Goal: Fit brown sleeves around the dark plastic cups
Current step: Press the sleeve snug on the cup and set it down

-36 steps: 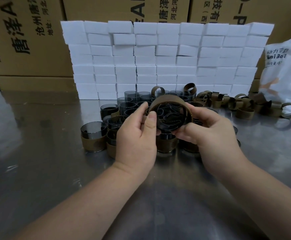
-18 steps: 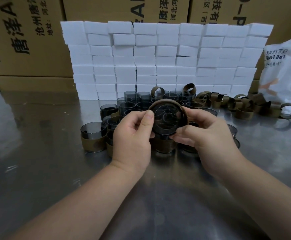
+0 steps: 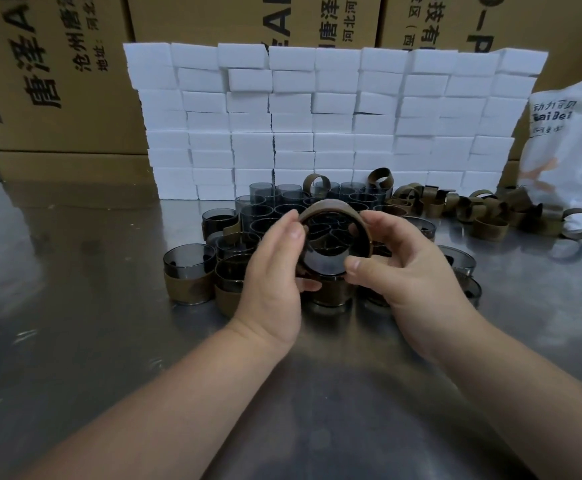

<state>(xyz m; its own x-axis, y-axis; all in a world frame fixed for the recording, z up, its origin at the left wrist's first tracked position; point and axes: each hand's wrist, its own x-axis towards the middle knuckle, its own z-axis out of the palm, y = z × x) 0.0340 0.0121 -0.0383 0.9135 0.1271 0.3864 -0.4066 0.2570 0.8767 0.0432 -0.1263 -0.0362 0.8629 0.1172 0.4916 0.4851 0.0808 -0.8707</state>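
Note:
A dark see-through plastic cup (image 3: 329,261) is held up between both hands, its mouth tilted toward me. A brown sleeve (image 3: 338,207) wraps its upper part. My left hand (image 3: 275,271) presses its left side with thumb and fingers. My right hand (image 3: 400,265) grips the right side, thumb on the near rim. Behind and below stands a cluster of bare dark cups (image 3: 282,202). Sleeved cups (image 3: 187,275) stand at the front left. Loose brown sleeves (image 3: 483,209) lie scattered to the right.
All of it rests on a shiny metal table (image 3: 75,323). A wall of stacked white foam blocks (image 3: 317,119) stands behind the cups, with cardboard boxes (image 3: 50,71) behind that. A white printed plastic bag (image 3: 569,150) sits at the far right.
The cup has tipped so its mouth faces more toward me and the brown sleeve shows along its top. My left thumb has slid up the left side.

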